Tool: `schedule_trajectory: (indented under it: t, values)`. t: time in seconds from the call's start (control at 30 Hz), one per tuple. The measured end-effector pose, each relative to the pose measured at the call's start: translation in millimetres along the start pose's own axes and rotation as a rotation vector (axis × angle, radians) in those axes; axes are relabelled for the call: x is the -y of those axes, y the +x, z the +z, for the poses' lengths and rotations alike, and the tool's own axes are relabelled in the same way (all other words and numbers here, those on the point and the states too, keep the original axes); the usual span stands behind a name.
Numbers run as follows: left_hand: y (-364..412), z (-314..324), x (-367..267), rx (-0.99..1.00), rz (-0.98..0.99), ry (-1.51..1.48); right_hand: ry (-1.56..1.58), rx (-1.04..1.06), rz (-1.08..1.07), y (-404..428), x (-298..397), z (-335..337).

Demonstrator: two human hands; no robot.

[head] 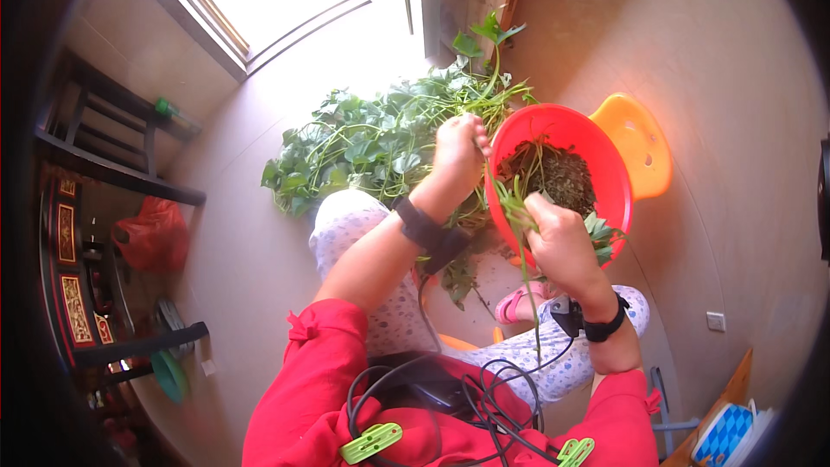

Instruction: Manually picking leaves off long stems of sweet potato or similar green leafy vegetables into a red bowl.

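Note:
A large heap of leafy green vines (382,136) lies on the floor ahead of me. Beside it, on the right, stands a red plastic bucket (619,188) with dark, crumbly plant matter (564,178) and some stems inside. My left hand (462,146), at the bucket's left rim, has its fingers closed on a thin green stem. Over the near part of the bucket, my right hand (561,240) is closed around green stems (515,207), with leaves sticking out to its right and a long stem hanging down. Both wrists wear black straps with devices.
An orange plastic seat (639,146) is behind the bucket. Black cables (486,395) loop over my lap, near green clips (371,443). At left are a dark wooden chair (117,136), a red plastic bag (154,233) and a green basin (168,376). A blue checkered package (723,434) lies lower right.

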State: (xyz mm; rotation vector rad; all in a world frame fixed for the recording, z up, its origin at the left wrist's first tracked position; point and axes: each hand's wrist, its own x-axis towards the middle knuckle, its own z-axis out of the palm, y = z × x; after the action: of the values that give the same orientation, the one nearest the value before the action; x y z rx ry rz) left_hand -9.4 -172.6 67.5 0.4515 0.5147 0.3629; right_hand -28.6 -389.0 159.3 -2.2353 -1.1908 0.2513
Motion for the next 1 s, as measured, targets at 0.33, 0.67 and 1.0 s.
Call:
schedule_trajectory:
  t: [0.33,0.67,1.0]
  values:
    - [-31,11,-16,0.363,-0.185,0.216,0.601,-0.157,0.305,-13,-15,-29]
    - [-52,25,-17,0.629,-0.375,0.722,-0.196,-0.450,-0.192,26,-16,-42]
    - [-60,27,-24,0.743,-0.103,1.198,-0.141,-0.174,-0.161,19,-33,-7]
